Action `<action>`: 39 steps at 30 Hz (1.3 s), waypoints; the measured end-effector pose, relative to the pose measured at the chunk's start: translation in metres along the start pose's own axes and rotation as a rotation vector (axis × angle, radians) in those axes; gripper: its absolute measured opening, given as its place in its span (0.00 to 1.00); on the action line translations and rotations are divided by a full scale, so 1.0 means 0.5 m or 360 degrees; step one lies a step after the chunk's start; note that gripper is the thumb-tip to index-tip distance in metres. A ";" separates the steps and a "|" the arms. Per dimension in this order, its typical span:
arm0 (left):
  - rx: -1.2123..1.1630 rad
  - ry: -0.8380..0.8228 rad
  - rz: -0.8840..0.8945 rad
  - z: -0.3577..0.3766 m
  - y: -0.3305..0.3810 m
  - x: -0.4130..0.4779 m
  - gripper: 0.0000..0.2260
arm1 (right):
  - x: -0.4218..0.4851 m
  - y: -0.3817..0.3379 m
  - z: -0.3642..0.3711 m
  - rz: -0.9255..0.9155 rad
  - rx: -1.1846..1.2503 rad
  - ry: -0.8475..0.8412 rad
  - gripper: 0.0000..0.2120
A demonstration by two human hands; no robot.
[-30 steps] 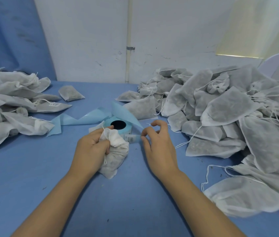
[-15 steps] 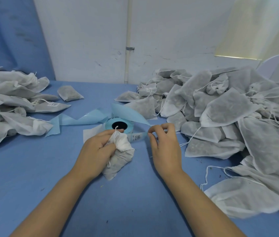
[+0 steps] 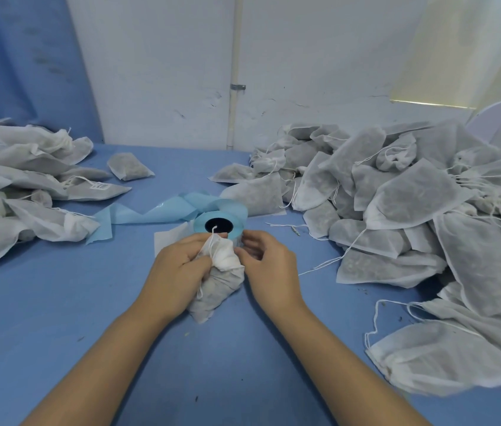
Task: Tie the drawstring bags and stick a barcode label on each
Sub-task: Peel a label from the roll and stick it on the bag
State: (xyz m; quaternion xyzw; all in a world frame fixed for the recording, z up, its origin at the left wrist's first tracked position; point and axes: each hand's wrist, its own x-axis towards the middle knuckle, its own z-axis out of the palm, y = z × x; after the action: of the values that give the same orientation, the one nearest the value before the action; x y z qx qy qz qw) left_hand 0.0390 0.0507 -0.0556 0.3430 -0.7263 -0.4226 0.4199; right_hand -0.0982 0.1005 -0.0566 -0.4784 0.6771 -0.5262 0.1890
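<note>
Head view: left hand gripped bag by its neck, centre, just nearside of roll, likely steadied for labelling. Right hand curled against bag top; couldn't tell if it pinched anything.

Blue table, cracked white wall, pipe, blue curtain.
</note>
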 end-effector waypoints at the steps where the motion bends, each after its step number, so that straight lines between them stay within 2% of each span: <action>1: -0.0006 -0.0008 0.0003 0.000 0.001 0.000 0.18 | 0.000 0.000 0.002 0.0028 0.0019 0.0032 0.16; 8: 0.0031 -0.0030 0.0019 0.002 0.007 0.002 0.23 | 0.005 -0.006 0.015 0.0110 -0.0076 0.0198 0.11; 16: 0.0039 -0.0012 -0.0010 0.000 0.001 0.002 0.19 | 0.006 0.007 0.006 0.0127 0.0026 0.0184 0.08; 21: 0.0092 0.0011 -0.0027 0.000 0.001 -0.001 0.17 | 0.014 0.017 -0.006 0.0172 0.0178 0.0284 0.04; 24: 0.0124 0.0004 -0.0028 0.001 0.009 -0.004 0.16 | 0.019 0.021 -0.026 0.0122 0.0136 0.0412 0.05; 27: 0.0184 0.0009 -0.0009 0.002 0.018 -0.010 0.15 | 0.021 0.030 -0.053 0.0189 0.0281 0.0463 0.08; 33: -0.0233 0.0032 0.0071 0.046 0.057 -0.030 0.16 | 0.011 0.033 -0.060 0.0302 0.0482 0.0389 0.10; 39: -0.0454 0.0155 -0.0180 0.082 0.043 -0.036 0.12 | 0.000 0.021 -0.075 0.0379 0.1037 0.0527 0.05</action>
State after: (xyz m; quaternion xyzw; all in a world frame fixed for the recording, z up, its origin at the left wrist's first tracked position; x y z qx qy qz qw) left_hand 0.0065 0.0882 -0.0541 0.3403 -0.6172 -0.5271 0.4747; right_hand -0.1312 0.1205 -0.0519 -0.2199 0.5466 -0.7583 0.2791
